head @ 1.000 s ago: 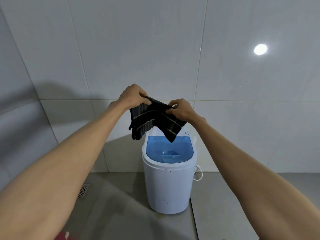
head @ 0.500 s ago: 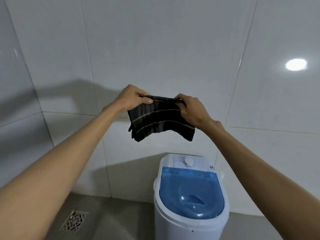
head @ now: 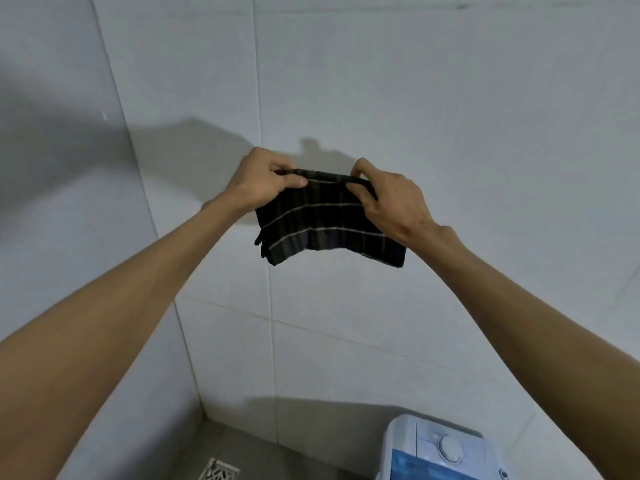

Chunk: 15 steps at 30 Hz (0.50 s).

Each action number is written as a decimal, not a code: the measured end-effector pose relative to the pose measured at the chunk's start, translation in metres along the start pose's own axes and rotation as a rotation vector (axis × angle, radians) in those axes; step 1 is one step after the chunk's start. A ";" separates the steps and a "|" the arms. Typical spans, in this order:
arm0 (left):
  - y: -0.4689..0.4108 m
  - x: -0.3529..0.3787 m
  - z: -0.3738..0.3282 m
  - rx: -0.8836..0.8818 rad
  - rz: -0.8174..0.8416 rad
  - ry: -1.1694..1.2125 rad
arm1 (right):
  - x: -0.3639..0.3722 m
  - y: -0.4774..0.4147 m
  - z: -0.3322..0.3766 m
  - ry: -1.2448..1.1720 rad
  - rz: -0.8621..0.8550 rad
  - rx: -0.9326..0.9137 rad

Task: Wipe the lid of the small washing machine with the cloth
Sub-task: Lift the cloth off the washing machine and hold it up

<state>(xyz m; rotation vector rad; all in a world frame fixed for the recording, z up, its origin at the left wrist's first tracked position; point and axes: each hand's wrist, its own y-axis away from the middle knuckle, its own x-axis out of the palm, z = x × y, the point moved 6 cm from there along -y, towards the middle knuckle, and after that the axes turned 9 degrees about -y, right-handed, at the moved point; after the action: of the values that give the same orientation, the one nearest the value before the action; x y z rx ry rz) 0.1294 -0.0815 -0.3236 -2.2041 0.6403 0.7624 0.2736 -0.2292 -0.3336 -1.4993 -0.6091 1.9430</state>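
A dark cloth (head: 325, 223) with thin pale stripes hangs folded in the air in front of the tiled wall. My left hand (head: 263, 181) pinches its upper left edge and my right hand (head: 391, 202) pinches its upper right edge. The small white washing machine (head: 405, 441) peeks in at the bottom right, well below the cloth. Only the back strip of its blue translucent lid (head: 422, 465) and a round knob (head: 450, 446) show; the rest is cut off by the frame.
White wall tiles fill most of the view, meeting in a corner at the left. A grey floor shows at the bottom with a metal floor drain (head: 218, 471) left of the machine.
The view has tilted up and drifted left, so the washing machine slid to the bottom right edge. Both hands keep the cloth stretched between them, now flatter and wider.
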 end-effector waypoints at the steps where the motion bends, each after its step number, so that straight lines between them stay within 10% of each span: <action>1: -0.014 -0.027 -0.006 0.007 -0.026 -0.024 | -0.010 -0.027 0.013 -0.005 0.007 -0.010; 15: -0.179 -0.330 -0.073 0.031 -0.468 -0.343 | -0.121 -0.344 0.180 0.078 -0.085 -0.114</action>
<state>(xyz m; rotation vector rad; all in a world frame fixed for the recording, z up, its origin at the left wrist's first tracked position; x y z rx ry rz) 0.0343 0.0466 0.0245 -2.0132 -0.0356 0.8394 0.1844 -0.0680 0.0292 -1.5845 -0.7483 1.8030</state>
